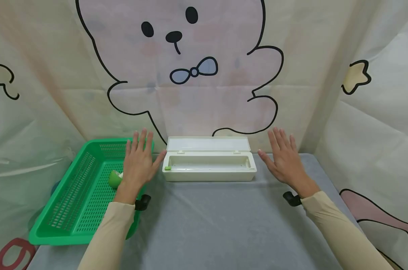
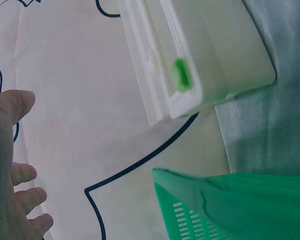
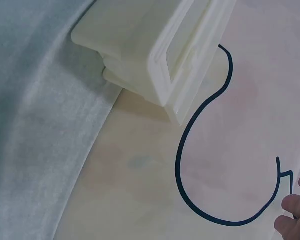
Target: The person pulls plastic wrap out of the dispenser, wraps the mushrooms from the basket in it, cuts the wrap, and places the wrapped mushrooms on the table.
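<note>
White box open on grey tablecloth, cartoon backdrop

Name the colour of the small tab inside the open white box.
Green; the tab shows best in the left wrist view.

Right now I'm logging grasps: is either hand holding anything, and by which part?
Nothing is held. The left hand and right hand are spread open on either side of the open white box.
</note>
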